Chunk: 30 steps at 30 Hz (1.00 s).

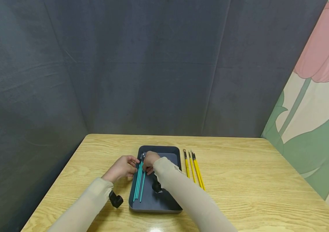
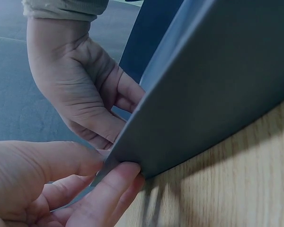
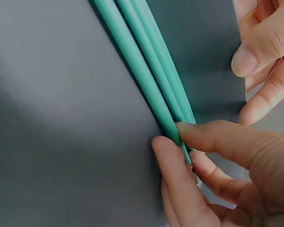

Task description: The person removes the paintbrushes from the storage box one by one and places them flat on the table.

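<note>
Teal-handled paintbrushes [image 1: 137, 185] lie lengthwise along the left side of a dark grey tray [image 1: 171, 203], bristle ends toward the far end. My right hand [image 1: 150, 161] reaches into the tray and pinches a teal paintbrush [image 3: 139, 78] near its ferrule, between thumb and fingers. The other teal handles run close alongside that one. At the tray's left wall, my left hand [image 1: 123, 168] grips the rim, thumb on one face and fingers on the other, as the left wrist view shows. The brush tips are mostly hidden by the right hand's fingers in the right wrist view.
Several yellow-handled paintbrushes [image 1: 197, 169] with dark ferrules lie on the wooden table [image 1: 263, 180] just right of the tray, partly behind the right sleeve [image 1: 187, 193]. A dark curtain [image 1: 153, 71] hangs behind the table's far edge, and a flower-painted wall [image 1: 321, 112] stands at right.
</note>
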Each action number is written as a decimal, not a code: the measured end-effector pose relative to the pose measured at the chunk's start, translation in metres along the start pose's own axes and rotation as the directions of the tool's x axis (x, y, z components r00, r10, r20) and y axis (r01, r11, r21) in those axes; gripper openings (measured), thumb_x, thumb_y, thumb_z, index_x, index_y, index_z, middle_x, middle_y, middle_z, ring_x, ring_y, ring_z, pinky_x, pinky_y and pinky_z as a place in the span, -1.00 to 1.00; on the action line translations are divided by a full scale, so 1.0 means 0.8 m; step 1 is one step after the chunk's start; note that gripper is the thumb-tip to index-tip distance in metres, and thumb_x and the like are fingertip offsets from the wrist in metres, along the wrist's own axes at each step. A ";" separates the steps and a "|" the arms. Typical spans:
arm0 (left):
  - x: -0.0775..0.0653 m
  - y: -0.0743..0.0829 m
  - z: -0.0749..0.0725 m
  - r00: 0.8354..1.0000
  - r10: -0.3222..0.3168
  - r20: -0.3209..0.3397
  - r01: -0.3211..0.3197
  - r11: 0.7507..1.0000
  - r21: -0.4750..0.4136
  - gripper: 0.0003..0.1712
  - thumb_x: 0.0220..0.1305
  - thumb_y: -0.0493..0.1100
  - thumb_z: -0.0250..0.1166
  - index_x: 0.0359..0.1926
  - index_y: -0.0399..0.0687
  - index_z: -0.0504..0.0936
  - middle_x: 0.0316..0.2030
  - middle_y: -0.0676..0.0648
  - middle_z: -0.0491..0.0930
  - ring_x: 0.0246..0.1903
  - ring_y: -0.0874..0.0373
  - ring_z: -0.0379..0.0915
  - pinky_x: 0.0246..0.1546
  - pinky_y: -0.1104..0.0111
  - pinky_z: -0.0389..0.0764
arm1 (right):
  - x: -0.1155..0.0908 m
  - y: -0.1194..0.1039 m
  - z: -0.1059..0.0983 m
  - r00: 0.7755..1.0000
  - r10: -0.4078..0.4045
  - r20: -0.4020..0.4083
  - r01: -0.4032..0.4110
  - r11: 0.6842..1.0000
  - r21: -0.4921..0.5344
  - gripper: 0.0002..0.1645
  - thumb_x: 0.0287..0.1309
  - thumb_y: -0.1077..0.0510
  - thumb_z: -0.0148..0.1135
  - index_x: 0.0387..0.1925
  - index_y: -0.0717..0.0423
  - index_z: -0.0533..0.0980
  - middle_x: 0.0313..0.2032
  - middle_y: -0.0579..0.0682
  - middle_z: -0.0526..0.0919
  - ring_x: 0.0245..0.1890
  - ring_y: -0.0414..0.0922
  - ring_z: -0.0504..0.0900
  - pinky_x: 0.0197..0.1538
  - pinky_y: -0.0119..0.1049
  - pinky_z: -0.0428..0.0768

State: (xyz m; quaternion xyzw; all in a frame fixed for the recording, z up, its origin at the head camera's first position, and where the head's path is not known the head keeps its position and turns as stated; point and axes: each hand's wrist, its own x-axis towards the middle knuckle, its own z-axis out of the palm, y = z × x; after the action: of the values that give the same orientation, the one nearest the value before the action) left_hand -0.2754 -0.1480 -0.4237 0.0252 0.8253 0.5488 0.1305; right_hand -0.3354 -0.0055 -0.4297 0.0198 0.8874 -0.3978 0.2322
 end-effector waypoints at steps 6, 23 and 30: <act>0.001 0.000 0.001 1.000 -0.008 -0.018 0.008 1.000 0.007 -0.61 0.11 -0.53 0.20 0.01 -0.35 0.53 -0.25 -0.21 0.46 -0.43 0.09 0.47 -0.42 0.27 0.65 | 0.001 0.002 0.000 1.000 0.008 -0.007 -0.008 1.000 0.015 -0.87 -0.09 0.51 0.32 -0.55 0.31 0.55 -0.63 0.14 0.52 -0.72 -0.06 0.59 -0.54 -0.27 0.66; 0.002 -0.002 0.001 1.000 -0.012 -0.021 0.012 1.000 0.004 -0.60 0.12 -0.53 0.21 0.02 -0.36 0.53 -0.20 -0.26 0.47 -0.40 0.08 0.48 -0.40 0.26 0.65 | -0.028 0.001 -0.011 0.999 -0.037 0.009 0.036 0.991 0.131 -0.87 -0.02 0.50 0.27 -0.39 0.32 0.55 -0.55 0.07 0.49 -0.55 -0.04 0.57 -0.26 -0.15 0.71; 0.004 -0.003 0.002 0.999 -0.022 -0.025 0.023 1.000 0.011 -0.61 0.13 -0.52 0.21 0.02 -0.33 0.53 -0.17 -0.28 0.46 -0.40 0.08 0.48 -0.39 0.25 0.65 | -0.032 0.008 -0.022 0.996 -0.084 0.030 0.077 0.979 0.190 -0.83 0.03 0.48 0.26 -0.27 0.38 0.54 -0.54 0.05 0.50 -0.55 -0.08 0.55 -0.25 -0.16 0.71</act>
State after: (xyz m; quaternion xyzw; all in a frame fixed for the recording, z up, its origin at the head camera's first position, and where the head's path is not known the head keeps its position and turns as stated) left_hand -0.2775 -0.1468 -0.4270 0.0096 0.8301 0.5430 0.1261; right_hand -0.3183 0.0153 -0.4134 -0.0016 0.8413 -0.4894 0.2296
